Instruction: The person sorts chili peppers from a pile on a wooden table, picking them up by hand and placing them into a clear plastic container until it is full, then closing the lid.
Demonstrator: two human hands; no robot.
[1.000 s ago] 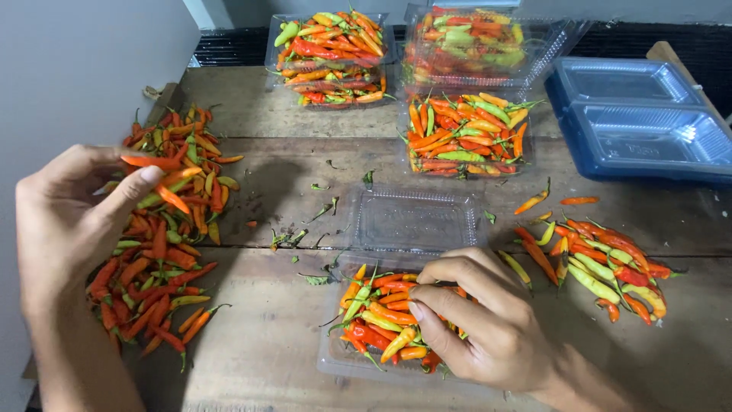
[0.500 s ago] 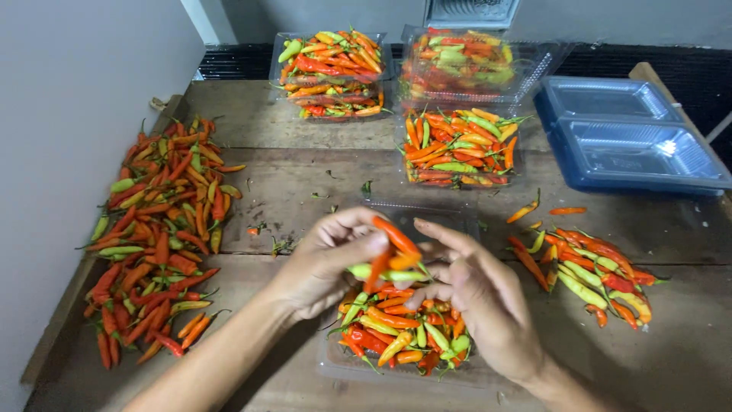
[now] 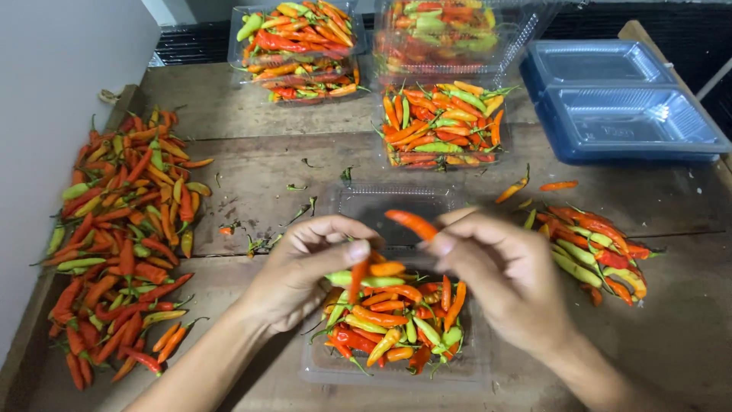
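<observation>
Over the clear plastic tray [image 3: 320, 368] at the front of the table, both hands are working close together so that anything dropped is landing in the tray. The left hand [image 3: 305, 273] is pinching a thin red-orange chili [image 3: 357, 279] between thumb and finger, and the chili is hanging down just above the heap of red, orange and green chilies [image 3: 396, 324] lying in that tray. The right hand [image 3: 507, 275] is gripping another curved red chili [image 3: 412, 223] by one end, so it is sticking out toward the left hand. A big loose pile of chilies [image 3: 122, 236] is lying well to the left, and a smaller loose pile [image 3: 595, 248] is lying near the right hand, both easy to reach. Three filled clear trays of chilies [image 3: 442, 126] are sitting farther back, out of the way. Two dark blue plastic trays [image 3: 625, 99] holding no chilies are waiting at the back right. Everything is resting on a rough, worn wooden table [image 3: 252, 179] with little green stems scattered on it. A plain grey wall [image 3: 61, 69] is standing at the left side.
</observation>
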